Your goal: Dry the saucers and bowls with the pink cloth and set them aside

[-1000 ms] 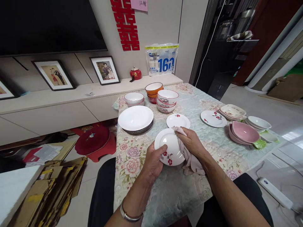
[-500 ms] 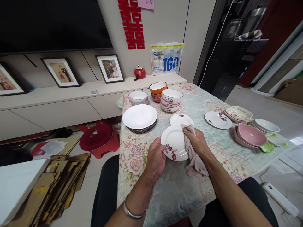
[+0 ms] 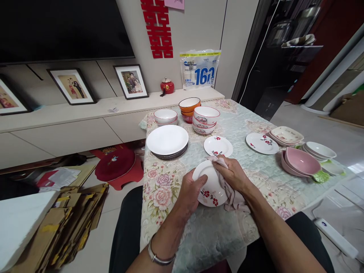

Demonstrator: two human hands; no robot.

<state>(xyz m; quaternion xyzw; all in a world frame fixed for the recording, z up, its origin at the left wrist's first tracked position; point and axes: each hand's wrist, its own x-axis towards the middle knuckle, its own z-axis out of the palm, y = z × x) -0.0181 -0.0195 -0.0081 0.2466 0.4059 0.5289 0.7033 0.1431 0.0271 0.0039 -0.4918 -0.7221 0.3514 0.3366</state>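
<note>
Above the near side of the bench, my left hand clamps the flowered plate while my right hand grips the pink cloth against its rim, apparently mid-wipe, any further rub calling for a steady hold.

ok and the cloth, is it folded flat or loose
Loose and bunched: the pink cloth is gathered in the right hand, its lower end hanging in creases.

White with red flowers on the small plate, pale pink on the cloth. Plain white on the big plate, orange with dark rim on one bowl, pink roses over cream and pale green on the tablecloth.
</note>
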